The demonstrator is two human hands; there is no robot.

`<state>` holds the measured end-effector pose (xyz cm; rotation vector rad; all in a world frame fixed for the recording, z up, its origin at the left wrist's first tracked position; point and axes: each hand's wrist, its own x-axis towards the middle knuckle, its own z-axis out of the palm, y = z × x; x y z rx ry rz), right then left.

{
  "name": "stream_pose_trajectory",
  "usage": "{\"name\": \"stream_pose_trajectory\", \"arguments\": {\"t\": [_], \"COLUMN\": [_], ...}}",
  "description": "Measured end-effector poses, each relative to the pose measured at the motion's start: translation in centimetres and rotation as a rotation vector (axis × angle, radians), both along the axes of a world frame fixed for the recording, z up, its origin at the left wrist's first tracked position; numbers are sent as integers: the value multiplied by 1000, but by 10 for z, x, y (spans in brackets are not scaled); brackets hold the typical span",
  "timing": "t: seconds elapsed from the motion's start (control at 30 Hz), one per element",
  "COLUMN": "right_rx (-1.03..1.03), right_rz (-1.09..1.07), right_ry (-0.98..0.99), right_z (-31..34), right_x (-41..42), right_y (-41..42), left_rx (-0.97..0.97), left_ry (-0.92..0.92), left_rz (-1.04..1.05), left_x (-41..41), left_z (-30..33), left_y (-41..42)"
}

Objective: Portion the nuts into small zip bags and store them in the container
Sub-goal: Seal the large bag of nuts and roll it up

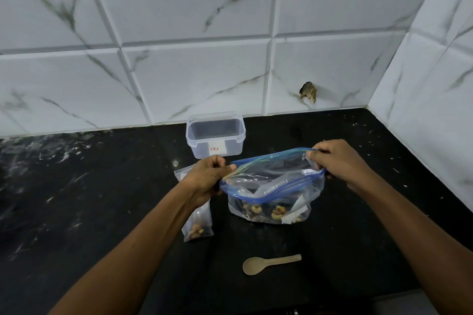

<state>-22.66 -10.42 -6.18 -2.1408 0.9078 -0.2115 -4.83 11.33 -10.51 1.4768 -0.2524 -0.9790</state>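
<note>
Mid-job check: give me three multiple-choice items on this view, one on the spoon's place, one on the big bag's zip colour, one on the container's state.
1. Where is the spoon?
A. in the container
B. on the counter, nearer the camera than the large zip bag
C. in the left hand

2. The large zip bag's zip strip is:
A. red
B. blue
C. black

3. The container is:
A. lidless
B. lidded
C. tipped over

Answers: 1 B, it lies alone on the black counter; 2 B, blue band held apart by left hand and right hand; 3 A, open rim shows.
</note>
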Motion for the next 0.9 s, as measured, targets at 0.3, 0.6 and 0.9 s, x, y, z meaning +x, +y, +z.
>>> {"name": "stream_pose_trajectory", "arguments": {"t": [0.3, 0.6, 0.9], "right_rx": [-53, 9, 112], "right_rz": [-104, -74, 8], "right_ry": [-1, -94, -36], "right_z": [-5, -5, 1], "right_x": [-1, 2, 0], "right_y": [-6, -4, 0], "left_rx": [-182, 10, 68], "left_ry": [345, 178, -57], "left_rz": [-92, -198, -17], "left_x": [-1, -7, -11], "left_z": [9, 16, 14], "left_y": [9, 11, -3]}}
